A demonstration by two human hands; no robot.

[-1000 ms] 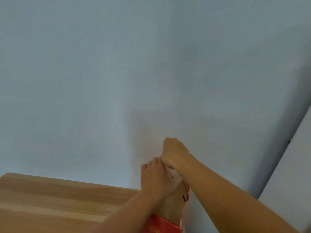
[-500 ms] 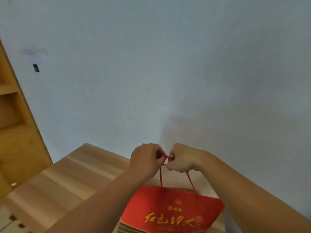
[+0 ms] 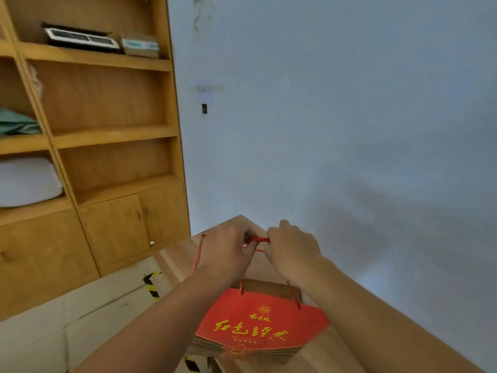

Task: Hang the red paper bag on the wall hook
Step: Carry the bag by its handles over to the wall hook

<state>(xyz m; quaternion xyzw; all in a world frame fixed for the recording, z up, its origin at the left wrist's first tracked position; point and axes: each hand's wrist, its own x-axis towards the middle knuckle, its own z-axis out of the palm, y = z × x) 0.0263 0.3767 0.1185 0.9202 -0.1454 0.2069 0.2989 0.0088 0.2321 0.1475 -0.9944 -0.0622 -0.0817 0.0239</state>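
Note:
A red paper bag with yellow lettering hangs by its red cord handles over a wooden table. My left hand and my right hand are side by side above the bag, both closed on the cords, which stretch between them. A small dark hook sits on the pale wall under a patch of tape, well above and to the left of my hands. A thin red string lies around my left wrist.
A tall wooden shelf unit with cupboard doors stands at the left, holding flat boxes, a green cloth and a white pillow. The pale floor lies below it. Black-and-yellow tape marks the table corner.
The view has swung left and down, bringing the shelf unit and the wall hook into sight. Both hands still hold the bag's cords; the bag shows more fully below them.

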